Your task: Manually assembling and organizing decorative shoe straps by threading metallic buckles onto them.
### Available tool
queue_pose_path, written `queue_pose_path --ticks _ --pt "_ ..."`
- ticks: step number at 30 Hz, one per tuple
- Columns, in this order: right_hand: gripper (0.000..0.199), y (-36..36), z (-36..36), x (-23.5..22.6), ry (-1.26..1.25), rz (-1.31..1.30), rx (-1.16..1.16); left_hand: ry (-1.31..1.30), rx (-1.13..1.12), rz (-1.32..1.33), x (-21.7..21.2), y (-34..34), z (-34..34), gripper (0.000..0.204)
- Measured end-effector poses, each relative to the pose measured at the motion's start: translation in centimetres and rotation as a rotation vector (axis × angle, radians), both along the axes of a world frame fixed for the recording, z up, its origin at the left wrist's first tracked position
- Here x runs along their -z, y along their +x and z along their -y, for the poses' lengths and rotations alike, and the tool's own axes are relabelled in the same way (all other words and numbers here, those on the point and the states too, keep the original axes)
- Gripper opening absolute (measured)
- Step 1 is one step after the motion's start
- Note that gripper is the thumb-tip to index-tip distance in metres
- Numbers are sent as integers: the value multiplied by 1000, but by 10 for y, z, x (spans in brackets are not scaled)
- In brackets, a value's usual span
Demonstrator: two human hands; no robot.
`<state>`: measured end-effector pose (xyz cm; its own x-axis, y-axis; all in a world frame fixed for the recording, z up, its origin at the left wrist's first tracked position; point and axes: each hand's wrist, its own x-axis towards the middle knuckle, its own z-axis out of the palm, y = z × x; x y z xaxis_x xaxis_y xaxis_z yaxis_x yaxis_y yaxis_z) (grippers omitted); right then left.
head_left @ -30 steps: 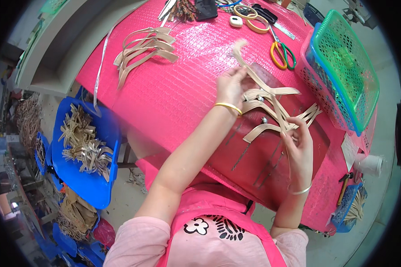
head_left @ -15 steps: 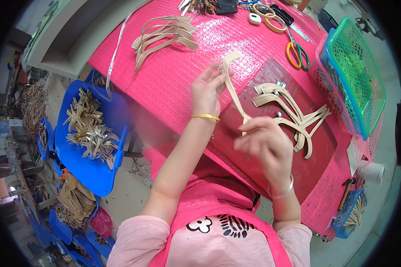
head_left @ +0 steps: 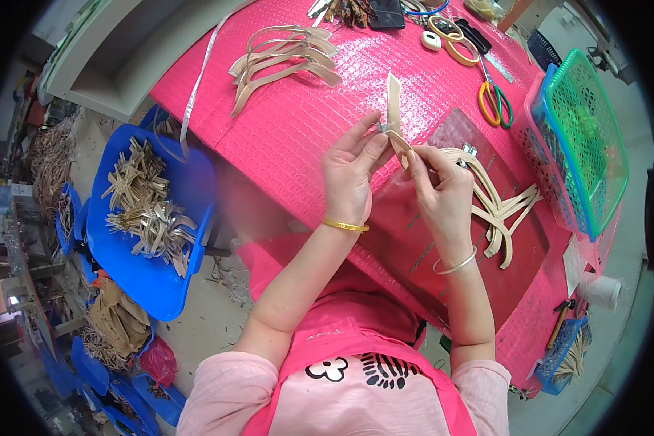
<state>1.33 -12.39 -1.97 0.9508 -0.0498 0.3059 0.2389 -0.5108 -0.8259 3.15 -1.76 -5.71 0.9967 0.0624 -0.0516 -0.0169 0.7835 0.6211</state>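
Scissors (head_left: 493, 86) lie near a green basket (head_left: 591, 167), a white roll (head_left: 602, 291) near a hammer (head_left: 557, 328).

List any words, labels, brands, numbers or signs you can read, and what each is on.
None can be read.
Pink apron: small pale marks, too faint to read.
Pale pink shirt: a flower drawing and black pattern, no legible words.
Held beige strap: no lettering visible.

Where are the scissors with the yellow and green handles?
In the head view, the scissors lie on the pink table toward the upper right, just left of the stacked baskets.
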Motion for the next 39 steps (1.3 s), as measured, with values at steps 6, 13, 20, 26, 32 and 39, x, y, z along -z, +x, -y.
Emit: queue_pose_path --ticks 6,13,20,26,32,39 --pt "9 1 1 -14 -144 51 -10 96 75 41 -6 3 -17 31" --pt "10 9 7 -25 -246 39 -194 263 220 68 -14 -1 -37 30" --pt "8 8 7 -33 -507 173 -319 447 308 101 -25 -3 -45 27" --pt "10 -1 19 -14 135 -326 -288 569 340 162 -45 10 -59 25" --pt "8 -3 6 -16 309 -123 -175 891 221 135 -50 -4 -50 19" --pt "16 -15 9 -19 -227 339 11 279 596 167 -34 -7 -28 33"
